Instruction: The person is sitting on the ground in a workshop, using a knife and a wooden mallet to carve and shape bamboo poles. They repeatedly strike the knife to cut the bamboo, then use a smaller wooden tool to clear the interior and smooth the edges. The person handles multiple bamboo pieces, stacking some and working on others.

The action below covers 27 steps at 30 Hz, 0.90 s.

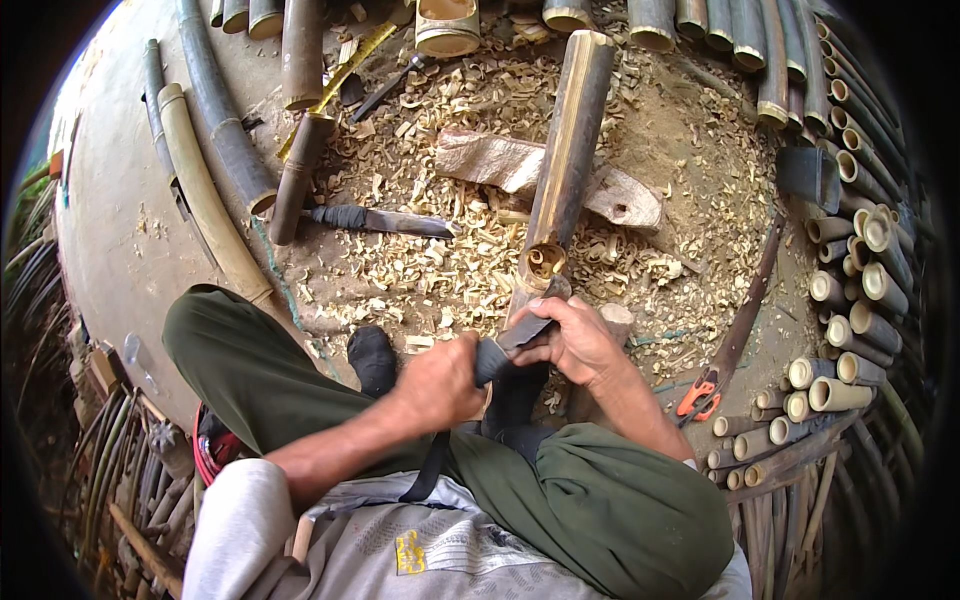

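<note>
My left hand [437, 382] is closed in a fist around a knife's dark wrapped handle [489, 361]. The knife's dark blade [527, 330] runs up and right from it. Fingers and thumb of my right hand [577, 342] press on that blade, or on a flat piece against it; I cannot tell which. Just beyond both hands is the near end of a thick bamboo tube [568, 140], with a curled shaving [547, 260] in its opening. The tube rests across a pale wooden block [490, 160]. My feet in dark socks [372, 360] are close by.
A second knife [400, 224] lies left among wood shavings [420, 270], beside a short bamboo piece [301, 180]. Long bamboo poles [215, 190] lie further left. At right are a saw with an orange handle [700, 397] and stacked cut bamboo tubes [840, 395]. More tubes [720, 25] line the far side.
</note>
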Available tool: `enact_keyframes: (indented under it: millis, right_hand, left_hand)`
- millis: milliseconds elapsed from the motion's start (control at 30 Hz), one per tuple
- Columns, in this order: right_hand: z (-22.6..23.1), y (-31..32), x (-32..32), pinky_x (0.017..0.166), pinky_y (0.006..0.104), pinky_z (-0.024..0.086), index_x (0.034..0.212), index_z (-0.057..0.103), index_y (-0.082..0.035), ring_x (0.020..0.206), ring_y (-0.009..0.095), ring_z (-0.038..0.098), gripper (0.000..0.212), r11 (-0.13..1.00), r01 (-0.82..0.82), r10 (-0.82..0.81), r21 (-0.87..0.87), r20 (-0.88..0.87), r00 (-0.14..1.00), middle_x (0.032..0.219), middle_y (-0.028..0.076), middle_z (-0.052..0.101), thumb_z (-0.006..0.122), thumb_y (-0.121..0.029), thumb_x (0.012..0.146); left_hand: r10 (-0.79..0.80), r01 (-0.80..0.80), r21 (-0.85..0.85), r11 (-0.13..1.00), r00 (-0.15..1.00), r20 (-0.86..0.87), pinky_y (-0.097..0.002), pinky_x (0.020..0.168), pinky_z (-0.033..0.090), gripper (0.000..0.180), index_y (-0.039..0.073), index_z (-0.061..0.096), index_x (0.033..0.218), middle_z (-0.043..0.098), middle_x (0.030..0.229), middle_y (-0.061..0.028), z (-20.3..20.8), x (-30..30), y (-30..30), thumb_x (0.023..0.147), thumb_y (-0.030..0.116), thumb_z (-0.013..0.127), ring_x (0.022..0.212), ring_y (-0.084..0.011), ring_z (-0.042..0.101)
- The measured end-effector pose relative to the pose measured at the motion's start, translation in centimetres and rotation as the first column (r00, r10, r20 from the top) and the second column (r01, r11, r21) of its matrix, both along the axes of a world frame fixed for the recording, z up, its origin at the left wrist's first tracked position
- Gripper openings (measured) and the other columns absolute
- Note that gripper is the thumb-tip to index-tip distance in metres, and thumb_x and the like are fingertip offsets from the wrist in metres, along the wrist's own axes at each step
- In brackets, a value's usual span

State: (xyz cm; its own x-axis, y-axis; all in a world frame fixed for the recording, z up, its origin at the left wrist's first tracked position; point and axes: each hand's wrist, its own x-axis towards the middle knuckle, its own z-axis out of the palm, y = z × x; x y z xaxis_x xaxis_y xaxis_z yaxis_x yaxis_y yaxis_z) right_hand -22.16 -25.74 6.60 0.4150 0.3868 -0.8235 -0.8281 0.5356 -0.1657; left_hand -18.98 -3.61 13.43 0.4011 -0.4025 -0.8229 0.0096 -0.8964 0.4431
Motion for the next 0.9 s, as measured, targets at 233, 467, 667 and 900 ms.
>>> enact_keyframes:
  millis: [233, 467, 667, 900]
  right_hand:
    - [-0.1, -0.6, -0.2, 0.05, 0.0317, 0.058, 0.094, 0.07, 0.008, 0.062, 0.023, 0.071, 0.04, 0.76, -0.371, 0.452, -0.534, 0.024, 0.892, 0.077, 0.017, 0.075, 0.049, -0.025, 0.098]
    - [-0.1, 4.3, 1.7, 0.059, 0.0325, 0.065, 0.097, 0.069, 0.006, 0.071, 0.023, 0.074, 0.03, 0.95, -0.043, 0.098, -0.308, 0.164, 0.982, 0.085, 0.016, 0.075, 0.056, -0.021, 0.101]
    - [-0.6, 5.5, 1.1, 0.093, 0.0493, 0.066, 0.122, 0.062, 0.005, 0.108, 0.03, 0.074, 0.03, 0.895, 0.423, -0.443, 0.137, 0.186, 0.877, 0.116, 0.022, 0.072, 0.049, -0.021, 0.111]
    - [-2.8, 5.0, 0.5, 0.101, 0.0439, 0.06, 0.124, 0.065, -0.005, 0.116, 0.025, 0.071, 0.039, 0.609, 0.619, -0.694, 0.497, -0.045, 0.719, 0.12, 0.011, 0.073, 0.043, -0.036, 0.113]
  left_hand:
    - [0.419, -0.454, -0.151, 0.878, 0.883, -0.212, -0.0489, 0.091, 0.057, 0.074, -0.009, 0.049, 0.135, 0.071, 0.106, -0.0313, -2.7, -7.2, -3.8, 0.082, 0.026, 0.087, 0.103, -0.0438, 0.073]
    - [0.531, -0.535, -0.022, 0.844, 0.841, -0.105, -0.041, 0.082, 0.058, 0.055, 0.001, 0.072, 0.11, 0.075, 0.09, -0.014, -4.1, -3.0, 3.8, 0.072, 0.033, 0.095, 0.084, -0.0258, 0.073]
    - [-0.042, -0.027, 0.218, 0.976, 0.952, 0.304, -0.0465, 0.074, 0.06, 0.034, 0.008, 0.082, 0.093, 0.077, 0.083, -0.0182, 2.3, 8.9, 1.1, 0.062, 0.022, 0.086, 0.078, -0.0356, 0.076]
    - [-0.675, 0.477, 0.494, 0.727, 0.365, 0.641, -0.036, 0.066, 0.052, 0.007, 0.009, 0.069, 0.08, 0.073, 0.075, -0.0062, 5.7, 9.8, -7.6, 0.081, 0.009, 0.076, 0.073, -0.0209, 0.073]
